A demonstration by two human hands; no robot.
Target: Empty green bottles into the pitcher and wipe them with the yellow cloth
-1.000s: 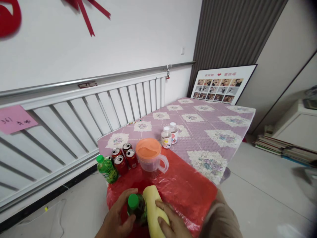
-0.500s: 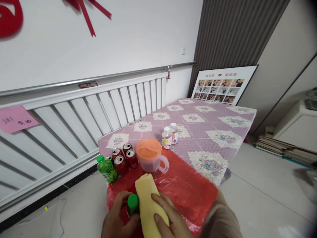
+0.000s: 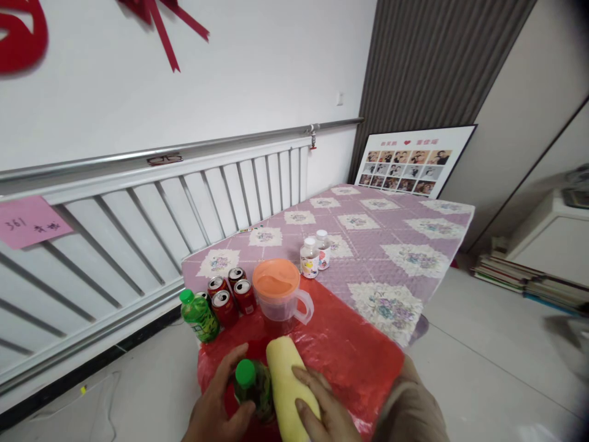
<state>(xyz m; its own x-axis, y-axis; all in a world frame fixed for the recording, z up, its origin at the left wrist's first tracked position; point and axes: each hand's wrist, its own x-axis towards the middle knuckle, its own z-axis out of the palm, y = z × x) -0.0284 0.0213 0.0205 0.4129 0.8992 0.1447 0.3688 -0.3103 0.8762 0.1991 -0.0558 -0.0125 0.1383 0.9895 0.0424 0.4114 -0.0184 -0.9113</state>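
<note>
Using right hand [image 3: 329, 405] to grasp cloth [image 3: 284, 376] beside bottle [image 3: 258, 388] on sheet [image 3: 352, 350], cupping left hand [image 3: 215, 408] around bottle with firmness impossible to tell, apparently midway through handling both, not yet finished.

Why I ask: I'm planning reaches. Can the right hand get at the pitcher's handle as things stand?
Probably not while the right hand grips the yellow roll; freed, likely yes: the handle juts rightward, with only red covering between.

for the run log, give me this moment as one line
left hand: curved around green-capped bottle, grip unclear | right hand: holding yellow cloth beside it | beyond: orange-lidded jug on red sheet
</note>
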